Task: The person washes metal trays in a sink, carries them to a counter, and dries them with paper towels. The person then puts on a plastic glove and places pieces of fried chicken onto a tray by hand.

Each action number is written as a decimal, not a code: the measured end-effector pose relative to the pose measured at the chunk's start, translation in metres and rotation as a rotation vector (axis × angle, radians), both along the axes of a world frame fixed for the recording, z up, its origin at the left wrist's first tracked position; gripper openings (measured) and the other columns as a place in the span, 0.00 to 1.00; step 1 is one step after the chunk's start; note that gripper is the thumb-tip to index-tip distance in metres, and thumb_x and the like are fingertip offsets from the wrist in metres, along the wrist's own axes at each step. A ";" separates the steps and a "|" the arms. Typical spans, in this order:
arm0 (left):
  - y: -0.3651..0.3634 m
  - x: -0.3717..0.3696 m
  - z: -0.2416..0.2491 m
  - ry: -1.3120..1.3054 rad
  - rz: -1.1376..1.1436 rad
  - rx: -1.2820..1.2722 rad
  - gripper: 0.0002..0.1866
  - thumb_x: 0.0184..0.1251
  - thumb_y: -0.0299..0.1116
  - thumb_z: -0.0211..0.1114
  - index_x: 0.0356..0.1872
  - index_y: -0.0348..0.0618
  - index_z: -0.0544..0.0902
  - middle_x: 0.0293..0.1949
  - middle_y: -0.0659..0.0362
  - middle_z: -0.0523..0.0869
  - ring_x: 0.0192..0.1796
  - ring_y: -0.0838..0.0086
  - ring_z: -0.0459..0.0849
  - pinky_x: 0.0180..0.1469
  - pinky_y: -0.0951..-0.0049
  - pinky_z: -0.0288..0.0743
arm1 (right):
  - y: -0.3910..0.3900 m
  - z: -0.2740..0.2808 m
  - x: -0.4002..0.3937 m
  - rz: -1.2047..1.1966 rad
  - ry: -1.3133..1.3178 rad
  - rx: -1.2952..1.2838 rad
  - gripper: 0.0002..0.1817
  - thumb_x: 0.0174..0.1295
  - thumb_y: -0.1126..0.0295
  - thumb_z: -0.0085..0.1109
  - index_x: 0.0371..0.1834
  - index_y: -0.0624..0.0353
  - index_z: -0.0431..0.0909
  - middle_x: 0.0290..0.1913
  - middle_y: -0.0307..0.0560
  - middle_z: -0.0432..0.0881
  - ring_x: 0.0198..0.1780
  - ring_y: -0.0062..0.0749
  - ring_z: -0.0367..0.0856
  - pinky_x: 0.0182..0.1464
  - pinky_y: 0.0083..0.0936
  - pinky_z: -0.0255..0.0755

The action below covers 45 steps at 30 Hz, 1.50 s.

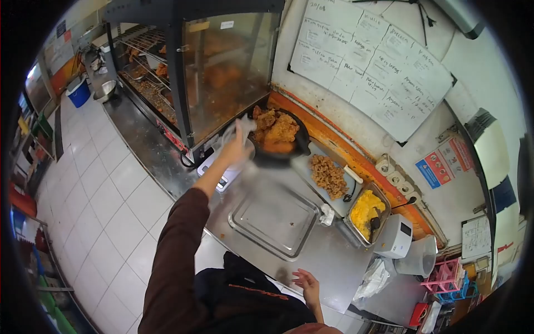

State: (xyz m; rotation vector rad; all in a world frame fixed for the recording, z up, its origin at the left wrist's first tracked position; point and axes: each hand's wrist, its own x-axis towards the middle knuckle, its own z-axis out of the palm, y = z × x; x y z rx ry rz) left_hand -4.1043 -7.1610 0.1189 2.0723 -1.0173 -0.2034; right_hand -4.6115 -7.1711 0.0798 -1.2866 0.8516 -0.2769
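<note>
My left hand (236, 149), at the end of a brown sleeve, reaches over the counter and is smeared by motion. It holds a crumpled see-through plastic bag (240, 130), blurred too. Just below that hand is a white kitchen scale (222, 182), partly covered by the hand and wrist. A black pan (302, 137) of large fried chicken pieces (279, 131) stands right beside the bag. Low in the view, my right hand (307, 284) hovers by the counter's front edge, fingers apart and holding nothing.
A glass-sided warming cabinet (225, 72) rises behind the scale. On the steel counter lie a metal tray lid (272, 220), a board with small fried pieces (329, 177), crumpled tissue (327, 214) and a metal tray of yellow food (367, 214). A white device (394, 236) stands farther right.
</note>
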 end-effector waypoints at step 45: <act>0.035 -0.125 -0.102 -0.072 0.230 0.584 0.14 0.42 0.33 0.68 0.31 0.40 0.78 0.33 0.51 0.79 0.37 0.55 0.80 0.38 0.60 0.74 | -0.094 -0.055 0.078 -0.203 0.699 -0.684 0.11 0.38 0.66 0.64 0.18 0.61 0.73 0.20 0.54 0.77 0.27 0.48 0.78 0.33 0.39 0.71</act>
